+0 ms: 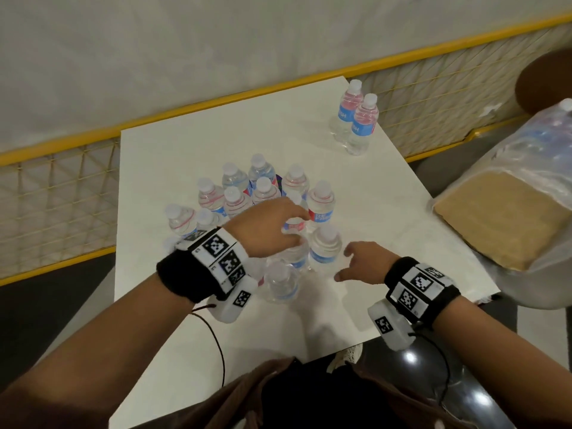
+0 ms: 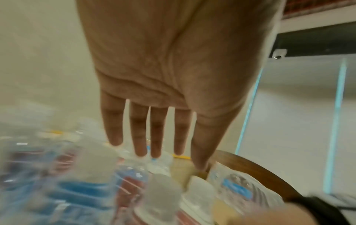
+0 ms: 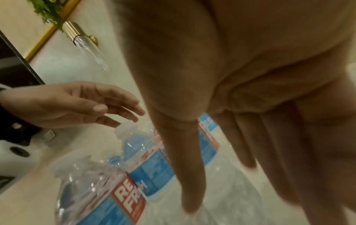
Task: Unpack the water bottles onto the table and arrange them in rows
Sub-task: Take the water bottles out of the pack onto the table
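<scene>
Several clear water bottles (image 1: 263,193) with blue and red labels stand clustered mid-table. My left hand (image 1: 297,227) hovers over the cluster's near side. In the left wrist view the left hand (image 2: 165,152) has straight fingers, holds nothing, and blurred bottle caps (image 2: 159,194) lie below it. My right hand (image 1: 343,264) is open beside a bottle (image 1: 325,246), fingers pointing at it. In the right wrist view the right hand (image 3: 219,185) has extended fingers beside labelled bottles (image 3: 96,190). There the left hand (image 3: 119,112) floats just above a cap (image 3: 125,129). Another bottle (image 1: 283,283) stands nearest me.
Two more bottles (image 1: 356,122) stand at the far right corner of the white table (image 1: 185,156). A plastic-wrapped pack with a cardboard base (image 1: 510,218) rests at the right, off the table's edge. A yellow mesh railing (image 1: 62,181) runs behind and left.
</scene>
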`<state>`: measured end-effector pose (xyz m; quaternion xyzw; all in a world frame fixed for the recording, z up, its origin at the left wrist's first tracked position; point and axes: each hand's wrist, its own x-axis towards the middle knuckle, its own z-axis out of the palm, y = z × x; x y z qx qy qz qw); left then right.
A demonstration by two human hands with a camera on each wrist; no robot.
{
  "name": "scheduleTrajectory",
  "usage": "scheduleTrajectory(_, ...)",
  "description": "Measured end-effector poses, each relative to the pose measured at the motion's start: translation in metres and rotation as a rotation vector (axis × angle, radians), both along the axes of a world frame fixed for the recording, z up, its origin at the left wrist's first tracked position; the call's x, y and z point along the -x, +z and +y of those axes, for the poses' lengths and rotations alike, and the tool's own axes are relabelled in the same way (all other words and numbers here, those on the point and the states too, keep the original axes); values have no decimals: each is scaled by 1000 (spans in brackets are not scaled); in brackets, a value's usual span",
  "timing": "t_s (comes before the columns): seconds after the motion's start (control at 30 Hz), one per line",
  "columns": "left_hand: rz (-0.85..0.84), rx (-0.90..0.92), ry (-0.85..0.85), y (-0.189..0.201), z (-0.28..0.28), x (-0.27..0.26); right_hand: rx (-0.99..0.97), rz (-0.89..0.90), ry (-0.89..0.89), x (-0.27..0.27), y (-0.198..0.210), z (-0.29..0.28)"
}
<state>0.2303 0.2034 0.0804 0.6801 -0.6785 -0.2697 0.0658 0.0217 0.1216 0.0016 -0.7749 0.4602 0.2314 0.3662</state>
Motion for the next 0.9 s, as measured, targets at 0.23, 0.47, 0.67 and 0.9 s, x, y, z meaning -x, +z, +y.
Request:
scheduleTrajectory(0.23, 1, 328, 477, -19, 33, -98, -484, -152, -132, -9, -17, 40)
scheduleTrajectory(0.47, 627, 125, 1004, -54, 74, -142, -509, -360, -284, -34, -34, 81)
scheduleTrajectory(0.67, 1104, -26, 1094, -82, 81, -153, -416, -524, -404, -62, -42, 95)
scheduleTrajectory(0.9, 1056, -55, 1062, -76, 53, -170, -396, -486, -400, -87, -46, 96)
